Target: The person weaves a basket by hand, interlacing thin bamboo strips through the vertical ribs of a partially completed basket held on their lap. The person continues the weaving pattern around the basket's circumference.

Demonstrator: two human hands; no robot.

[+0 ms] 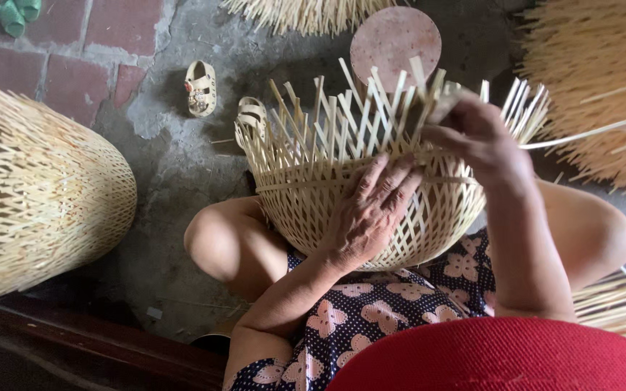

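**Hands on half-woven basket, lap level**

Pale, round, open-weave bamboo basket (313, 195) rests on the person's lap, loose strip ends standing up at its rim. Left hand (367, 213) lies flat on the basket's side, fingers spread. Right hand (476, 137) at the rim, fingers pinched on a thin pale bamboo strip (581, 135) running out right. Finished woven bamboo basket (38, 195) lies well apart, left. Small cream sandal (201, 88) on concrete floor (175, 166).

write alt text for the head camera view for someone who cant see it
Seen from above, a seated person weaves a half-finished bamboo basket on their lap: the left hand presses flat on its side and the right hand pinches a strip at the rim. Other woven pieces lie around, with small sandals on the concrete floor.
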